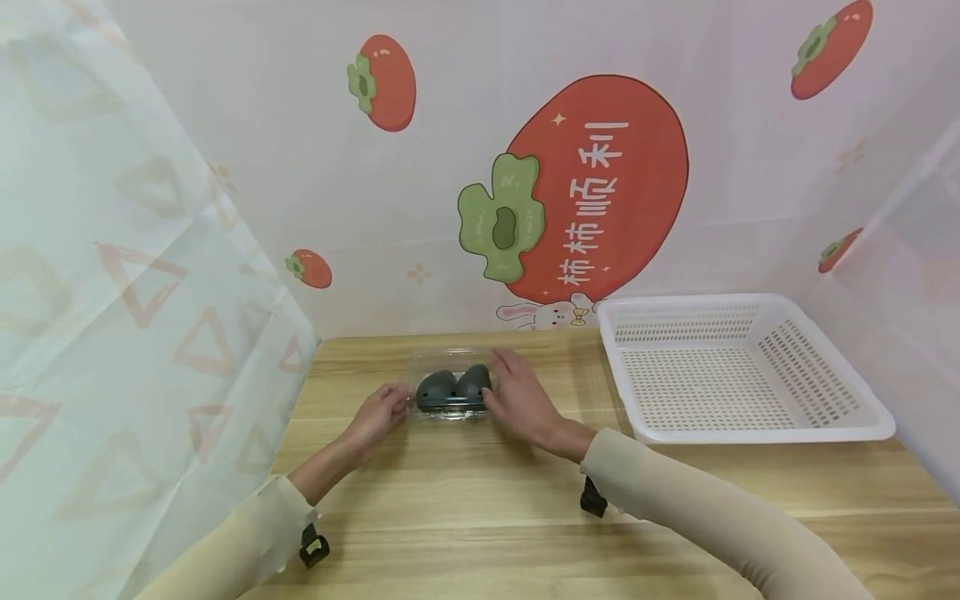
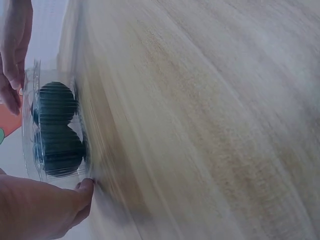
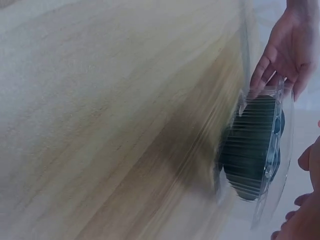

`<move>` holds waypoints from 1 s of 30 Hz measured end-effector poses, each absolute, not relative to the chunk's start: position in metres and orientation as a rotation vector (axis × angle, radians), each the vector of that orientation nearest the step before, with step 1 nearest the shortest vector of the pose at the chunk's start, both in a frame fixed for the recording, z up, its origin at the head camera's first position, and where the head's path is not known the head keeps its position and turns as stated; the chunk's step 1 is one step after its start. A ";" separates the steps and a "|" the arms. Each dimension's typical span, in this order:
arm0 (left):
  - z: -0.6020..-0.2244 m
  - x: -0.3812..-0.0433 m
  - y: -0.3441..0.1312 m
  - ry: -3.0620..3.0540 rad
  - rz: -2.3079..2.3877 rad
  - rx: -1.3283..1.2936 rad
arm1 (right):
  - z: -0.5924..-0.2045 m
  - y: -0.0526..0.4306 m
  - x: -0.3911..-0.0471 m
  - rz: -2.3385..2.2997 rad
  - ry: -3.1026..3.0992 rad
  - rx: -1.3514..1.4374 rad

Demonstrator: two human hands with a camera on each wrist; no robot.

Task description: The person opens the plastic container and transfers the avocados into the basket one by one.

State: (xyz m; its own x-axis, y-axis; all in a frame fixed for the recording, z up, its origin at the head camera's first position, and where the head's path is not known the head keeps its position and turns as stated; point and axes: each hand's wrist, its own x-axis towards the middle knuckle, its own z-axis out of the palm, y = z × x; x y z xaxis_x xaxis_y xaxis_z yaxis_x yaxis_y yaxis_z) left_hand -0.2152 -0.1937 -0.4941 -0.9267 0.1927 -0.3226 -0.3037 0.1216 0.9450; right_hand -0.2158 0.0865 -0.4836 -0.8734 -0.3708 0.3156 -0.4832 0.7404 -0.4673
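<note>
A clear plastic clamshell box (image 1: 450, 357) sits on the wooden table near its back edge. Inside lie two dark green, rounded, avocado-like things (image 1: 437, 388), seen through ribbed plastic walls in both wrist views. My left hand (image 1: 382, 408) is at the box's left side, its thumb and curled fingers pinching the edge; the right wrist view shows this left hand (image 3: 287, 55) at the box's rim. My right hand (image 1: 525, 404) is at the opposite side, fingers extended along the lid's edge. Close beside the lid, the right hand (image 2: 14, 55) also shows in the left wrist view.
A white perforated plastic basket (image 1: 705, 375) stands on the table to the right, near the right forearm. Behind the table (image 1: 450, 517) hangs a pale cloth (image 1: 247, 125) printed with persimmons, and it continues along the left and right sides.
</note>
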 end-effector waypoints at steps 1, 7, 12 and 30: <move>-0.494 -0.215 -0.194 2.047 1.857 -0.099 | -0.483 0.085 -0.216 0.766 -2.721 0.708; -0.495 -0.214 -0.199 2.118 1.797 -0.119 | -0.476 0.078 -0.218 0.596 -2.669 0.875; -0.496 -0.214 -0.205 2.112 1.792 -0.130 | -0.470 0.071 -0.220 0.489 -2.663 0.989; -0.498 -0.207 -0.209 2.076 1.769 -0.103 | -0.459 0.041 -0.222 0.250 -2.556 1.223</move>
State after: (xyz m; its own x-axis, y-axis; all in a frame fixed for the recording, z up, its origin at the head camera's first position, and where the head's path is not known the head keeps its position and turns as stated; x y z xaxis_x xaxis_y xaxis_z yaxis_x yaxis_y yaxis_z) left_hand -0.2072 -0.2085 -0.4983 -0.9133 0.2052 -0.3518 -0.3147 0.1925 0.9295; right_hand -0.2221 0.0407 -0.4589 -0.5948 -0.7300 0.3365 -0.7813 0.6235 -0.0285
